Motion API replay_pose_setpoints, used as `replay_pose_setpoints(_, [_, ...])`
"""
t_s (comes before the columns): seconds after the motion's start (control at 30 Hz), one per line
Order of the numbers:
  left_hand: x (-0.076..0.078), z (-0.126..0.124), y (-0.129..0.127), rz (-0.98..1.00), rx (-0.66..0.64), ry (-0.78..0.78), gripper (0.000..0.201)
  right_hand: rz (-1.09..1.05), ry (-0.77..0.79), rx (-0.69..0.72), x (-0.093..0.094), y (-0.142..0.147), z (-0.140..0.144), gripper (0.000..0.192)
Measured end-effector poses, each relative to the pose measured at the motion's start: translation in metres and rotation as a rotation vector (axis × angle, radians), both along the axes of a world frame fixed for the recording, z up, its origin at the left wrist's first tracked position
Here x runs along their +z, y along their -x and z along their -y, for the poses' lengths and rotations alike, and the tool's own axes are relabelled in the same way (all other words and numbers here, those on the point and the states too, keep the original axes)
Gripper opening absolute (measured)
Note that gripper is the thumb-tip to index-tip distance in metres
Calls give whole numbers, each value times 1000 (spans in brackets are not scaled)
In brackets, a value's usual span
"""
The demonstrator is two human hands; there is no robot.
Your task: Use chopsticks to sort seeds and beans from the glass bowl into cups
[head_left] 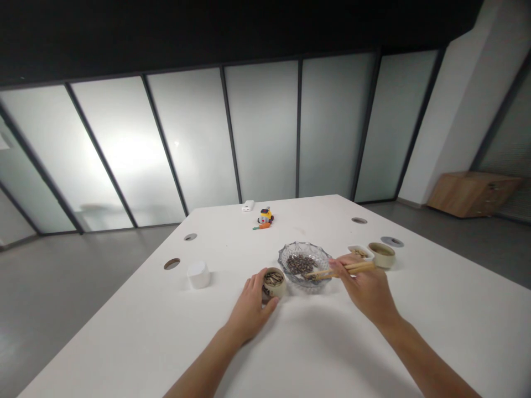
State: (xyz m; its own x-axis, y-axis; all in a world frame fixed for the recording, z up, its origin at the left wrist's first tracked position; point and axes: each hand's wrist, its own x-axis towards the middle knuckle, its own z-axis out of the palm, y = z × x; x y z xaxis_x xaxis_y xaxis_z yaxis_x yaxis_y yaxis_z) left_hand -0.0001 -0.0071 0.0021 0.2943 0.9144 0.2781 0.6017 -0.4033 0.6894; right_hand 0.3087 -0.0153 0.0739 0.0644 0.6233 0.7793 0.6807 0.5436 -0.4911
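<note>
My left hand (251, 307) is wrapped round the left side of a small beige cup (275, 290), which holds sunflower seeds (272, 278). Wooden chopsticks (352, 268) are gripped in my right hand (369, 290), their tips pointing left into a clear glass bowl (326, 260). Small dark brown beans or nuts (299, 263) lie in that bowl. Whether the tips pinch anything is too small to tell. Just beyond my right hand stand a white dish (352, 249) with pale pieces in it and a second beige cup (382, 254), partly hidden by the hand.
A white lidded container (198, 275) stands at the left of the white table (232, 249). Farther back are a yellow toy vehicle (266, 215), an orange toy carrot (263, 226) and a white box-shaped device (248, 205). Round holes (172, 263) pierce the tabletop near both sides.
</note>
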Motion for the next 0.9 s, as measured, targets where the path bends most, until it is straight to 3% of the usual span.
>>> replay_pose_setpoints(0.27, [-3,-1,0,3,2,0,76,27,112,136,-2,5,1,65])
replay_pose_setpoints(0.9, [2,2,-1,1,1,16,76,1,100,162,-1,9,4,61])
